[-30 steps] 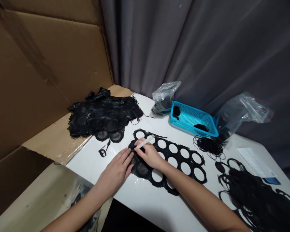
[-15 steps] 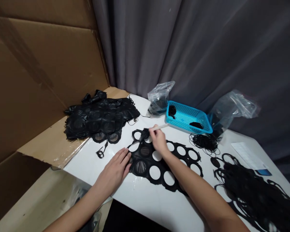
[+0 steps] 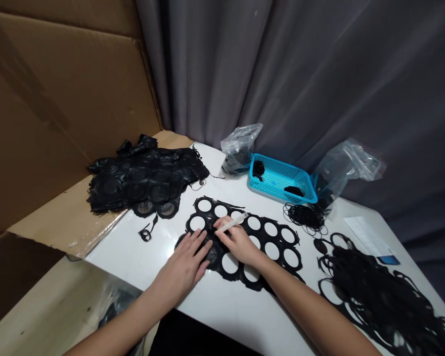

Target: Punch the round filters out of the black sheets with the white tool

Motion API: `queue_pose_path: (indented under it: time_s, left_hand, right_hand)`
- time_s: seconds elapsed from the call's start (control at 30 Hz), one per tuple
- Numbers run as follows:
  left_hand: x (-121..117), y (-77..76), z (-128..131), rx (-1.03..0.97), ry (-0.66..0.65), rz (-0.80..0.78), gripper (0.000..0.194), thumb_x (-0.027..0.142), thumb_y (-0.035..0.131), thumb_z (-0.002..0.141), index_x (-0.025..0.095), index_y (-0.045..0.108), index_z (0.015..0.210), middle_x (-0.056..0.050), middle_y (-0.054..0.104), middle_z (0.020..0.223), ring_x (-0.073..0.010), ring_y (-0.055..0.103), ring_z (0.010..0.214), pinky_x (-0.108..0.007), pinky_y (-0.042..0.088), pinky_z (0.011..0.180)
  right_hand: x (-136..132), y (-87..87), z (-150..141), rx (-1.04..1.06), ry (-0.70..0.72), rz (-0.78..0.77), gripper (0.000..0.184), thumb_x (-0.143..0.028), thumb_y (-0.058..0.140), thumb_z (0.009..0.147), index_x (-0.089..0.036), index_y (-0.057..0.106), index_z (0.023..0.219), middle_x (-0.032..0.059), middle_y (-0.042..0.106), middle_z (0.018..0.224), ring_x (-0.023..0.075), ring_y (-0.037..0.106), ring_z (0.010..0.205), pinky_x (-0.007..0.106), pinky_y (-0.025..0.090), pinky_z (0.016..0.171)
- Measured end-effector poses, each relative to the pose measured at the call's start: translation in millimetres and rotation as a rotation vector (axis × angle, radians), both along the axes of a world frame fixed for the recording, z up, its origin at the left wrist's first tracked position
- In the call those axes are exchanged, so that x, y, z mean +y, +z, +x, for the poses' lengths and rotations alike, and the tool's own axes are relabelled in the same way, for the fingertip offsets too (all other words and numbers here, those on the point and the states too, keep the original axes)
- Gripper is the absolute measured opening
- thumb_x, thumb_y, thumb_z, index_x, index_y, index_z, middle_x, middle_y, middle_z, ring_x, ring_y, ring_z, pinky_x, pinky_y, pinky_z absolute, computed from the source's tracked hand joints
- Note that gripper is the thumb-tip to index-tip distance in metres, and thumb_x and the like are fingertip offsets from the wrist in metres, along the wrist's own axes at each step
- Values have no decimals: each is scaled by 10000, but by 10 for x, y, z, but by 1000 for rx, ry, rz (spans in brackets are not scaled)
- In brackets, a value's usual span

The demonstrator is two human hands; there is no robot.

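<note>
A black rubbery sheet [image 3: 241, 275] with rows of round holes lies flat on the white table. Most of its holes show white through them, while a dark film fills a hole [image 3: 212, 254] beside my left fingers. My left hand [image 3: 181, 269] rests palm down on the sheet's left end, fingers spread. Between the thumb and fingers of my right hand [image 3: 239, 243] is a slim white pen-like tool [image 3: 234, 223]. Its lower end meets the sheet close to my left fingertips, where the tip is hidden.
Stacked black sheets [image 3: 141, 178] lie at the left by a cardboard box [image 3: 59, 89]. Behind stand a blue basket [image 3: 278, 190] and clear bags [image 3: 241, 141]. Thin black rings [image 3: 306, 217] and a heap of black scrap [image 3: 385, 291] lie right. A small scrap [image 3: 145, 233] sits left.
My right hand has come down and left with the white tool, from the sheet's far edge to beside my left hand. The black strip raised near the tool now lies down.
</note>
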State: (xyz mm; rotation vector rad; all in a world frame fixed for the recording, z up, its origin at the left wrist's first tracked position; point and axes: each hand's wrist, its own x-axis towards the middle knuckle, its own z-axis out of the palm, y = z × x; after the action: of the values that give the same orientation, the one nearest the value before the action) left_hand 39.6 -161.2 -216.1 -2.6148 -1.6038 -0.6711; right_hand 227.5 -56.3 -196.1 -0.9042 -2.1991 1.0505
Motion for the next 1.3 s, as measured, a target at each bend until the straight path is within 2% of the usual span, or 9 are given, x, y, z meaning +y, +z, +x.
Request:
queue_pose_path:
  time_s: [0.23, 0.47, 0.7, 0.8, 0.93, 1.0, 1.07, 1.17, 1.3]
  left_hand:
    - [1, -28, -29, 18, 5, -11, 416, 248, 513, 978, 158, 550, 1383, -156, 521, 1464, -316, 448, 1389, -529, 417, 1111]
    - [1, -24, -37, 24, 1, -14, 415, 257, 509, 982, 169, 545, 1386, -145, 518, 1469, -307, 447, 1391, -515, 419, 1113]
    - [6, -22, -22, 42, -4, 1, 412, 232, 509, 975, 143, 550, 1375, -154, 525, 1460, -325, 446, 1386, -537, 420, 1104]
    - [11, -46, -15, 15, 13, -1, 397, 216, 520, 957, 156, 580, 1345, -149, 527, 1457, -344, 434, 1389, -550, 423, 1094]
    - [27, -31, -29, 4, 16, -4, 410, 226, 538, 952, 179, 577, 1358, -136, 532, 1452, -356, 434, 1384, -556, 438, 1080]
    - [4, -2, -42, 11, 3, 12, 403, 237, 533, 966, 164, 573, 1360, -146, 535, 1446, -355, 442, 1380, -557, 442, 1079]
    - [-69, 28, -53, 7, -4, 40, 378, 248, 519, 985, 146, 580, 1344, -157, 542, 1432, -338, 465, 1367, -540, 444, 1087]
    - [-264, 52, -53, -1, -10, 58, 317, 256, 508, 1004, 149, 620, 1280, -156, 588, 1368, -305, 532, 1309, -492, 466, 1078]
    - [-519, 29, -30, 14, 2, 57, 322, 262, 491, 1016, 143, 612, 1291, -166, 585, 1372, -304, 547, 1293, -473, 488, 1058]
  right_hand:
    - [5, 7, -2, 6, 18, -8, 138, -209, 489, 960, -218, 496, 823, 65, 576, 1037, 208, 579, 1008, 362, 451, 932]
    - [17, 6, 19, -36, 41, 38, 102, -194, 480, 971, -219, 523, 882, 68, 564, 1073, 214, 566, 1040, 370, 451, 951]
    - [-165, -57, -82, -151, 11, 243, 149, -157, 419, 986, -210, 558, 999, 114, 581, 1113, 249, 529, 1031, 398, 467, 908]
    - [10, -89, -37, -124, -149, 252, 185, -181, 384, 991, -213, 545, 906, 84, 614, 952, 237, 554, 893, 368, 460, 811]
    - [422, 16, 239, 17, -572, 28, 251, -334, 434, 983, -236, 446, 752, -36, 472, 611, 176, 477, 585, 299, 382, 617]
    - [467, 99, 350, 61, -628, -34, 293, -391, 470, 965, -239, 426, 718, -55, 435, 576, 159, 445, 548, 285, 354, 587]
    - [336, 161, 365, 72, -538, -41, 263, -393, 473, 967, -226, 492, 766, -35, 514, 639, 161, 492, 592, 283, 378, 614]
    - [-63, 182, 231, 51, -303, 21, 185, -311, 438, 995, -214, 580, 926, 31, 638, 873, 191, 597, 803, 308, 443, 763]
    - [-502, 131, 27, 38, -41, 26, 169, -221, 411, 1006, -220, 577, 980, 56, 631, 989, 198, 601, 956, 328, 455, 883]
